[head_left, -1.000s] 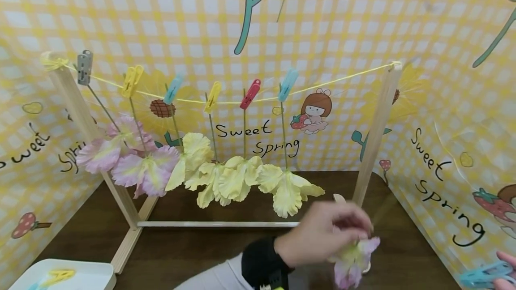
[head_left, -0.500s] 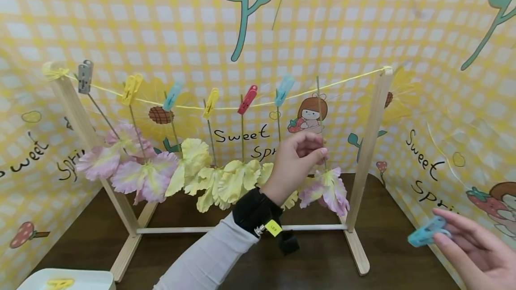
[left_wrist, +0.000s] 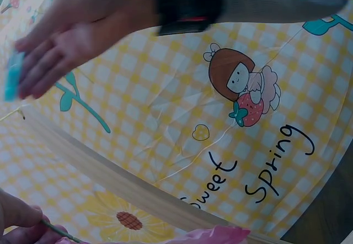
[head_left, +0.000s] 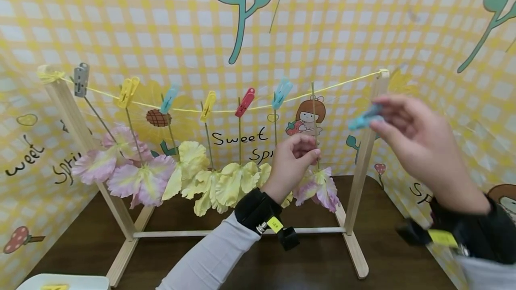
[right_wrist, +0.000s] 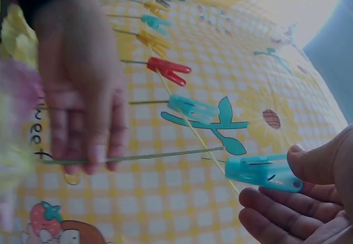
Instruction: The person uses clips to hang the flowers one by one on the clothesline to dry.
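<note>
My left hand (head_left: pixel 287 167) pinches the green stem (right_wrist: pixel 149 157) of a pink and yellow artificial flower (head_left: pixel 320 189). The stem stands nearly upright, its top reaching past the yellow string (head_left: pixel 346 83), and the bloom hangs below the fingers. To the right, near the right post, my right hand (head_left: pixel 423 147) holds a light blue clothespin (head_left: pixel 364 118) between thumb and fingers. In the right wrist view that clothespin appears close to the string; I cannot tell whether they touch. Farther left, a blue clothespin (head_left: pixel 282 94) and a red clothespin (head_left: pixel 245 102) clip other stems to the string.
A wooden frame with a right post (head_left: pixel 360 169) and a low crossbar (head_left: pixel 173 233) carries the string. Several yellow flowers (head_left: pixel 234 182) and pink flowers (head_left: pixel 141 180) hang at centre and left. A white tray (head_left: pixel 92 282) with a yellow clothespin sits at the lower left corner.
My left hand has lifted the pink flower from low by the right post up to the string. The right hand has come up and leftward with the blue clothespin.
</note>
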`<control>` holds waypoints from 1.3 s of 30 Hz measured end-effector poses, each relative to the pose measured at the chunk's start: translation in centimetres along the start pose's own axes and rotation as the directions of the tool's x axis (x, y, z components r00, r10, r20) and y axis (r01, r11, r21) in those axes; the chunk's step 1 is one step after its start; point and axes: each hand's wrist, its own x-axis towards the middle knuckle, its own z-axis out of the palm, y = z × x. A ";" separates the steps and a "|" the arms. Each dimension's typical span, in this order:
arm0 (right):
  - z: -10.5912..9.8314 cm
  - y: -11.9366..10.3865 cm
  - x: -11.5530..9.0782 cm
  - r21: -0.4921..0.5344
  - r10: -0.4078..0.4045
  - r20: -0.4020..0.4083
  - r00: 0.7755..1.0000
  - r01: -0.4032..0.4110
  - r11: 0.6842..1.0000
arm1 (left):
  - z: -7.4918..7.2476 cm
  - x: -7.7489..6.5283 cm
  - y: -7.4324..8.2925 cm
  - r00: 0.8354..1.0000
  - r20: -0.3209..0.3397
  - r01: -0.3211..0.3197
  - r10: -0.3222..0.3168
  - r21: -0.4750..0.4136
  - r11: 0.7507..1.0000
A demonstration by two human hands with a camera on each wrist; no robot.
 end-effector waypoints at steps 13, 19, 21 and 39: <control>2.3 -0.5 9.8 -0.125 0.027 0.125 0.992 -0.011 0.992 | -0.1 0.3 -0.6 1.000 -0.009 -0.015 0.015 -0.001 1.000; 2.6 -0.2 10.2 -0.165 0.083 0.120 0.989 -0.063 0.984 | 0.0 0.3 -0.6 1.000 -0.011 -0.018 0.018 -0.004 1.000; 2.7 -0.1 10.3 -0.162 0.099 0.114 0.988 -0.080 0.983 | 0.0 0.4 -0.6 1.000 -0.013 -0.016 0.016 -0.007 1.000; 3.7 -0.1 10.4 -0.234 0.124 0.137 0.983 -0.089 0.968 | -0.2 0.6 -0.6 1.000 -0.008 -0.028 0.028 -0.007 1.000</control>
